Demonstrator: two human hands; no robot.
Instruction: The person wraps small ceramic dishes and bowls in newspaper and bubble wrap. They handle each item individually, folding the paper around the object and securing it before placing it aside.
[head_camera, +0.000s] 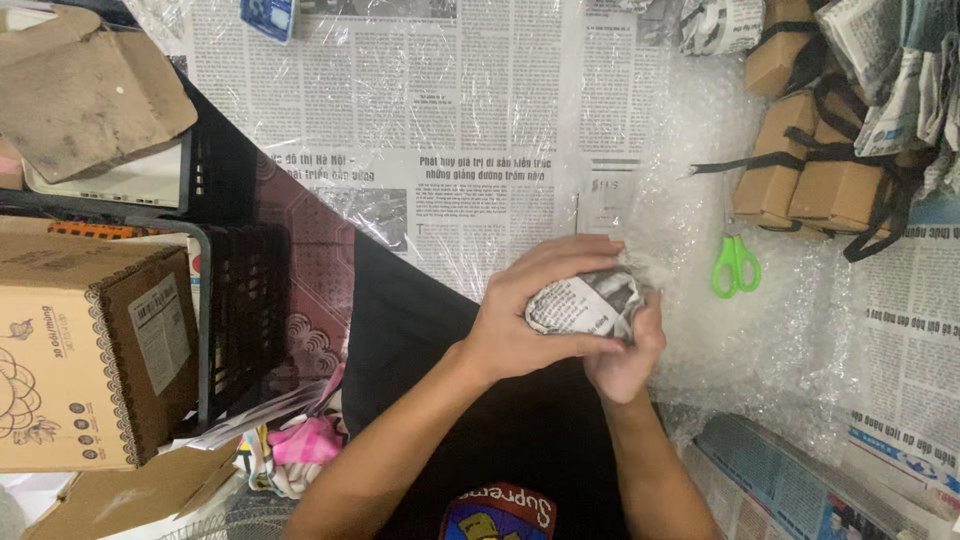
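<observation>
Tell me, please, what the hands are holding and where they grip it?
Both the left hand and right hand clasp a newspaper-wrapped bundle, left over its top, right beneath.

A: Room w/o snags?
B: Newspaper sheet (440, 110) up front is open. Right side: green scissors (736, 266), strapped cardboard boxes (810, 165). Left: black crate (245, 310), big carton (95, 360) block.

The bundle (585, 305) between my hands was crumpled matt newsprint, creased and rough. Just right of it lay glossy, dimpled bubble wrap (740, 340), and on that a pair of scissors (735, 266) with smooth green plastic handles. Up right of the bundle sat matt brown cardboard boxes (800, 170) strapped in dull black tape.
</observation>
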